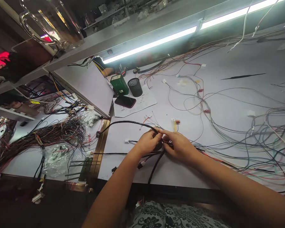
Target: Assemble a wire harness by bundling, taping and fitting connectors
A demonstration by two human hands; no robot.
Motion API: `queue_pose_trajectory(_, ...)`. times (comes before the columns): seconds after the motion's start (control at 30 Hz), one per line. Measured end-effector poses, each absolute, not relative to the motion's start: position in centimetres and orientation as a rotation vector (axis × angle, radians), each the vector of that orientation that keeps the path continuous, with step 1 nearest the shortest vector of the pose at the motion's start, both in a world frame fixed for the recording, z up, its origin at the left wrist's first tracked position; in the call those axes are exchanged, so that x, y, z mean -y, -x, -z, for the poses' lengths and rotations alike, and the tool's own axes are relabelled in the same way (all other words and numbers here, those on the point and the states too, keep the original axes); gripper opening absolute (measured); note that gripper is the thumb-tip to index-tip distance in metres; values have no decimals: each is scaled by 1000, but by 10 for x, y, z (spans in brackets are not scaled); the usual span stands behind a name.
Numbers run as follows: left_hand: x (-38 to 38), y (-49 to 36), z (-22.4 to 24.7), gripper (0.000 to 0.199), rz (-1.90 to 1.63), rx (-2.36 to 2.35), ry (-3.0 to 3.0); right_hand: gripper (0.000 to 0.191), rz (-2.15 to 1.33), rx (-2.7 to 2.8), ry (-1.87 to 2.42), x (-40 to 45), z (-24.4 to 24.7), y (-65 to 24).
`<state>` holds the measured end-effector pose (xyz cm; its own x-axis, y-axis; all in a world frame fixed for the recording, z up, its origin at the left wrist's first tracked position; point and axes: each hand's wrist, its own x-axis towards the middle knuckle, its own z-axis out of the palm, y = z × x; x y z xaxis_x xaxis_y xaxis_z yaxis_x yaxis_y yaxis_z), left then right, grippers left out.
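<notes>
Both my hands meet over a bundle of black cables near the front edge of the white table. My left hand [147, 141] is closed around the bundle, its thumb and fingertips close to the other hand. My right hand [179, 146] pinches the same bundle from the right side. One black cable [128, 122] arches away to the left and ends in a dark connector [98, 134]. Another thick black cable [155, 167] hangs toward the table edge. Below the left wrist lies a dark connector [140, 165]; a white connector [127, 141] rests left of that hand.
Loose thin wires [247, 142] spread across the right side. Behind the hands are a black phone [125, 101], a green box [119, 85] and a mesh cup [135, 87]. A thick wire bundle [59, 134] lies left. A lit shelf [123, 34] overhangs the back.
</notes>
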<state>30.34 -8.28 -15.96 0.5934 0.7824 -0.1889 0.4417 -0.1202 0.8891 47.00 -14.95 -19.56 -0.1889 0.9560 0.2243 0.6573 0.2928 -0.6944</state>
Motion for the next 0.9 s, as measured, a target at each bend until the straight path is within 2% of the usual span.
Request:
queue_pose_trajectory(0.13,84,-302,158,31,-493,-930,-1626,58,-495,1988,1166,150,198,-475)
queue_pose_trajectory(0.23,86,-300,158,30,-516,-971,-1556,49,-487,2018,1076,149,200,-479)
queue_pose_trajectory(0.33,93,-297,160,33,-514,-1083,-1525,44,-719,1887,1195,145,201,-486)
queue_pose_trajectory(0.47,110,-296,167,38,-561,-1198,-1317,41,-1126,1589,1583,129,200,-494)
queue_pose_trajectory(0.6,119,-300,172,46,-656,-1127,-1010,36,-1289,1494,1682,114,200,-492)
queue_pose_trajectory(0.7,117,-304,172,47,-539,-1172,-1105,35,-1295,1507,1642,112,200,-487)
queue_pose_trajectory(0.9,106,-309,173,41,-351,-1331,-1657,35,-1196,1531,1658,115,200,-486)
